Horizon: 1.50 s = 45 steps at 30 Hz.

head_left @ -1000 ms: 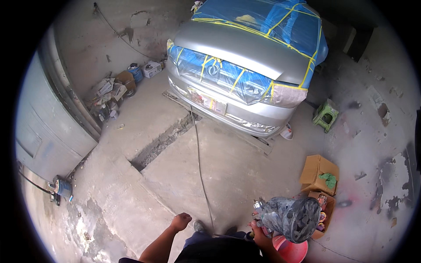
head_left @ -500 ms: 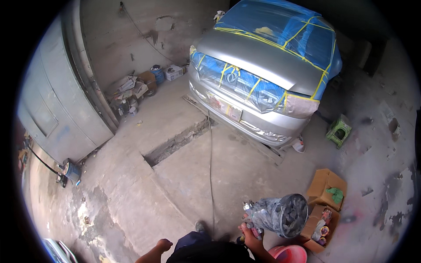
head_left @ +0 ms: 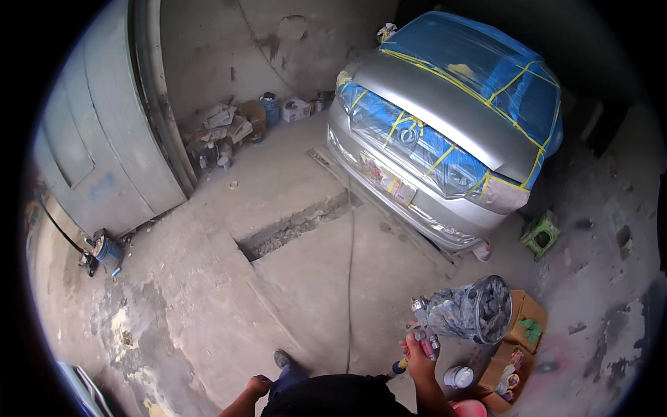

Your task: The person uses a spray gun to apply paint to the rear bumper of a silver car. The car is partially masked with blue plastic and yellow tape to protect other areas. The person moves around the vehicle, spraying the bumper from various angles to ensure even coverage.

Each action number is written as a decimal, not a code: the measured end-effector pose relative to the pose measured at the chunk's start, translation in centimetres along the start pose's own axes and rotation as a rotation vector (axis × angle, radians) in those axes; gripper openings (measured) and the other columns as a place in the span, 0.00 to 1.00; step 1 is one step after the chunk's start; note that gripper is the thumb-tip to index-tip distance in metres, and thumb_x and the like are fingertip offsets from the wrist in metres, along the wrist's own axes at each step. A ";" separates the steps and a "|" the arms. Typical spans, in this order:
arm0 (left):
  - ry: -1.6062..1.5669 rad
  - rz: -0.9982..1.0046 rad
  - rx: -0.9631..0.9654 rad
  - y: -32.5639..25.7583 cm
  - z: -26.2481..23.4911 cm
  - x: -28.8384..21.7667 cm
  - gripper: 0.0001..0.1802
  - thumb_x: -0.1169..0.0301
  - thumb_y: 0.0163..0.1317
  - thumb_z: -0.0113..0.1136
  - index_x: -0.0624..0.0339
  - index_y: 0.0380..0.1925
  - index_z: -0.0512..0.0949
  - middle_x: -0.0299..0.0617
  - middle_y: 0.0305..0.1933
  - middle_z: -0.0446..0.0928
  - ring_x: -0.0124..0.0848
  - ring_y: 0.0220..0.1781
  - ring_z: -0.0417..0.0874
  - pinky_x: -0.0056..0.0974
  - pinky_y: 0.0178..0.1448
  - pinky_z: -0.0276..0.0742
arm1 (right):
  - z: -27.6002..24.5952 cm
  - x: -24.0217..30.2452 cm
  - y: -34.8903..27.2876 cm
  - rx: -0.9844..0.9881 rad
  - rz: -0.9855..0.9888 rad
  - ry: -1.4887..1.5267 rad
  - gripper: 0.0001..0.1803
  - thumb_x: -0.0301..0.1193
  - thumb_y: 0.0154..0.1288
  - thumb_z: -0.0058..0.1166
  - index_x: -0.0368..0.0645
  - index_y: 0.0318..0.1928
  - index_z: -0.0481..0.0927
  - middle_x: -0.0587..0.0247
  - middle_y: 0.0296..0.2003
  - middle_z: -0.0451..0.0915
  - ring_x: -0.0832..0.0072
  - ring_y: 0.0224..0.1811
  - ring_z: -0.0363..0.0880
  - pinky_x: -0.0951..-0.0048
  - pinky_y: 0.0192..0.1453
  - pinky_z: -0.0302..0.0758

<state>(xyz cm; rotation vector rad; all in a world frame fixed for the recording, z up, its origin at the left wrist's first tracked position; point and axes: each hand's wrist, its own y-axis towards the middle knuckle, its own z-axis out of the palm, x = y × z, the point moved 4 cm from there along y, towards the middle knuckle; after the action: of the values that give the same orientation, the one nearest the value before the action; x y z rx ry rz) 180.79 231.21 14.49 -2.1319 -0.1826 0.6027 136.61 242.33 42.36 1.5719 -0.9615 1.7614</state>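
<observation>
My right hand point(head_left: 420, 352) is wrapped round the handle of a spray gun point(head_left: 422, 333) at the lower right. On top of the gun sits a large, paint-smeared grey cup point(head_left: 462, 313), tilted so that its round end points right. A hose fitting point(head_left: 399, 366) shows below that hand. My left hand point(head_left: 259, 386) hangs low beside my body, its fingers curled in, and nothing shows in it. Ahead stands a silver car point(head_left: 424, 115), its glass and lights covered with blue film and yellow tape.
A trench point(head_left: 292, 229) cuts the concrete floor, and a hose point(head_left: 350, 292) runs across it. Cardboard boxes point(head_left: 495, 372), a white can point(head_left: 458, 377) and a pink bucket point(head_left: 468, 409) are at the lower right. A green stool point(head_left: 540, 235) stands near the right wall.
The view has shifted, and the car now appears farther right. My right hand has risen with the spray gun. One foot has come farther forward, and the white can has come into view.
</observation>
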 end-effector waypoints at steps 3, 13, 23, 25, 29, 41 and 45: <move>-0.122 0.012 0.020 3.9 -4.3 3.1 0.14 0.62 0.54 0.56 0.57 0.35 0.82 0.40 0.28 0.81 0.32 0.28 0.81 0.40 0.31 0.77 | 4.2 1.3 2.1 -0.092 -0.036 -0.042 0.16 0.28 0.61 0.57 0.41 0.50 0.74 0.70 0.26 0.77 0.83 0.24 0.75 0.81 0.26 0.68; 0.492 0.299 -0.016 15.6 -17.6 14.7 0.08 0.64 0.50 0.57 0.51 0.28 0.82 0.44 0.40 0.80 0.43 0.47 0.80 0.45 0.48 0.78 | 17.8 2.6 8.7 -0.179 -0.086 -0.019 0.14 0.33 0.64 0.54 0.46 0.49 0.74 0.70 0.24 0.75 0.84 0.22 0.73 0.81 0.21 0.66; -0.216 -0.054 0.007 17.9 -24.6 1.8 0.12 0.66 0.52 0.58 0.63 0.32 0.81 0.43 0.24 0.80 0.31 0.24 0.80 0.36 0.30 0.76 | 30.7 -1.1 19.4 -0.211 0.078 0.215 0.18 0.40 0.64 0.53 0.47 0.50 0.73 0.70 0.25 0.73 0.83 0.22 0.70 0.81 0.19 0.64; -0.157 -0.028 0.020 19.9 -27.5 -1.9 0.12 0.67 0.52 0.58 0.63 0.31 0.81 0.43 0.23 0.80 0.31 0.23 0.80 0.36 0.30 0.77 | 32.3 -2.5 23.6 -0.245 -0.010 0.175 0.18 0.40 0.64 0.54 0.48 0.51 0.73 0.71 0.25 0.73 0.83 0.22 0.70 0.81 0.19 0.63; -0.129 0.063 -0.071 25.7 -34.9 -1.6 0.12 0.67 0.52 0.57 0.65 0.31 0.80 0.44 0.23 0.80 0.31 0.24 0.80 0.36 0.31 0.77 | 40.3 -2.4 30.0 -0.280 0.010 0.258 0.17 0.40 0.63 0.54 0.49 0.51 0.73 0.72 0.26 0.73 0.84 0.22 0.69 0.80 0.19 0.62; -0.219 0.191 -0.394 39.3 -55.3 -19.7 0.15 0.64 0.52 0.56 0.63 0.33 0.81 0.52 0.35 0.81 0.45 0.40 0.83 0.42 0.46 0.77 | 54.0 -2.1 40.6 -0.251 0.106 0.130 0.14 0.38 0.64 0.54 0.50 0.48 0.76 0.72 0.21 0.72 0.85 0.19 0.66 0.82 0.20 0.59; 0.277 0.289 -0.288 47.9 -61.0 -10.0 0.13 0.64 0.52 0.55 0.59 0.32 0.82 0.50 0.40 0.81 0.45 0.45 0.81 0.44 0.49 0.77 | 61.5 -2.7 42.0 -0.304 0.147 -0.001 0.14 0.38 0.64 0.54 0.49 0.48 0.76 0.72 0.20 0.72 0.86 0.18 0.65 0.83 0.19 0.59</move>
<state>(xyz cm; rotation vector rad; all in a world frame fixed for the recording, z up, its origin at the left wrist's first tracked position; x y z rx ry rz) 197.27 154.88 9.60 -2.5191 0.2077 0.4571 137.83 168.05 36.83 1.3383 -1.3064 1.6175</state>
